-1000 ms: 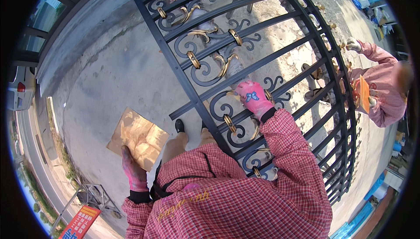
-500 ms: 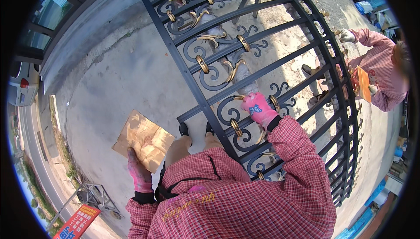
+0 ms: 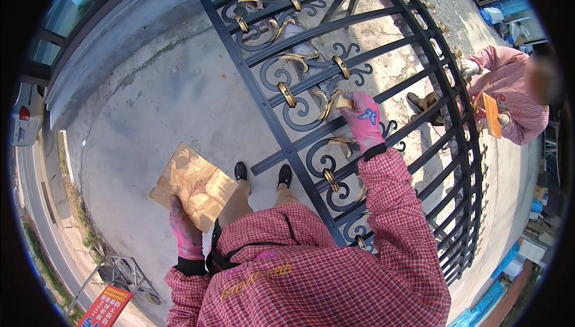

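My left hand (image 3: 184,230), in a dirty pink glove, grips the near corner of a flat cardboard sheet (image 3: 193,184) smeared with shiny gold. My right hand (image 3: 363,116), in a pink glove with a blue butterfly, pinches a small pale-gold pad (image 3: 343,102), possibly a sponge. The pad is at a gold-tinted leaf of a curled scroll (image 3: 326,104) on the black metal gate (image 3: 254,78); whether they touch, I cannot tell. Gold collars (image 3: 286,94) band the bars between dark scrolls.
Across the gate, a co-worker (image 3: 509,87) in a checked smock holds an orange board (image 3: 492,115) and reaches to the gate's curved edge. Dark trestle legs (image 3: 341,5) show beneath the bars. A metal frame (image 3: 129,276) and red sign (image 3: 106,306) stand lower left.
My right hand has moved away from me along the gate, from one scroll to a farther one. The gate appears shifted slightly right in view. The cardboard stays in my left hand.
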`<state>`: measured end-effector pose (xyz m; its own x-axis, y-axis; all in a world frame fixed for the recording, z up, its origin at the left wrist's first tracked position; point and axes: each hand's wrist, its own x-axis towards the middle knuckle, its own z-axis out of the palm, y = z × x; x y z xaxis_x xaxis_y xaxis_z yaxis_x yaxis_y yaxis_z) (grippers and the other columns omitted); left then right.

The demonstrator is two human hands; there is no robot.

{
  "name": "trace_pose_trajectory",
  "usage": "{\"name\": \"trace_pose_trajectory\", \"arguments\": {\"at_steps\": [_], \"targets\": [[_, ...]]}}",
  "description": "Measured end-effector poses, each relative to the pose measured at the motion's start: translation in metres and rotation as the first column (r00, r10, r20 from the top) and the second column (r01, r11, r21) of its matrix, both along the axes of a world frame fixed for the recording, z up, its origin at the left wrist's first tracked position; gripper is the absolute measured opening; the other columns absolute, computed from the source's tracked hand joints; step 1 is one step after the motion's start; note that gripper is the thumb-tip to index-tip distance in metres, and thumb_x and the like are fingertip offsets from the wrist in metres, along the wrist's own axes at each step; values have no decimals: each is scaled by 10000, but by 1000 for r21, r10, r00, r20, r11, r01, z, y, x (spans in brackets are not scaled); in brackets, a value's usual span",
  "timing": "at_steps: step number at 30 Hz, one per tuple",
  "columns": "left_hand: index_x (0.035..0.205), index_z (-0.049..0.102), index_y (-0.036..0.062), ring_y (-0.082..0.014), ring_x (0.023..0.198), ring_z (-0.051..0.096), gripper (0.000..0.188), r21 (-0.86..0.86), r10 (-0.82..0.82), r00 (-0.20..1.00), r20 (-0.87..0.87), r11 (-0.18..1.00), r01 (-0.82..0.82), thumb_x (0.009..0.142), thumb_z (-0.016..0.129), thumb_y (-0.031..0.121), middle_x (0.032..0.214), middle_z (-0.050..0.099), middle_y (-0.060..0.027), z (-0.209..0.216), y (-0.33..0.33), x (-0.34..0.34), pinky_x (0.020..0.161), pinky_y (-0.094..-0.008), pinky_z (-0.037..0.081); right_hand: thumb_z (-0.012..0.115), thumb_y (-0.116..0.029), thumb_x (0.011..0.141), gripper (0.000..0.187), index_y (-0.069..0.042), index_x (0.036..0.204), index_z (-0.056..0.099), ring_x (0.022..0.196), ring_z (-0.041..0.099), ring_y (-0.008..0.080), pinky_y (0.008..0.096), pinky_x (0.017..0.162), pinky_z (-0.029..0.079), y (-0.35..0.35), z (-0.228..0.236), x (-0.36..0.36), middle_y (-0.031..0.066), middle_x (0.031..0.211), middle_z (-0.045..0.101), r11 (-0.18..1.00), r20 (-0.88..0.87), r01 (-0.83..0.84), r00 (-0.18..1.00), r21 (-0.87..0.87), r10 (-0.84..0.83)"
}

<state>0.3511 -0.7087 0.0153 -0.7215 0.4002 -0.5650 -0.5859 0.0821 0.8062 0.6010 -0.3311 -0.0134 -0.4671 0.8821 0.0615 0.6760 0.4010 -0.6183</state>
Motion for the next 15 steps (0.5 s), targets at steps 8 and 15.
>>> {"name": "trace_pose_trajectory", "arguments": {"at_steps": [8,15], "targets": [[1325,396,-31,-217,1125,528,587,-44,85,996,-17,995,-86,965,403,432,1284,492,-127,-6,-25,-26,948,-323,435,630,-82,677,195,-120,866,658,851,587,322,419,730,478,19,-25,-49,114,833,624,945,454,-290,869,149,196],[1317,391,-42,-224,1109,538,609,-35,68,998,-12,997,-68,956,412,448,1268,496,-141,-9,-21,-50,929,-324,447,692,-105,650,270,-102,914,636,858,587,324,398,718,467,20,-12,-47,117,862,616,976,540,-207,831,73,135]]}}
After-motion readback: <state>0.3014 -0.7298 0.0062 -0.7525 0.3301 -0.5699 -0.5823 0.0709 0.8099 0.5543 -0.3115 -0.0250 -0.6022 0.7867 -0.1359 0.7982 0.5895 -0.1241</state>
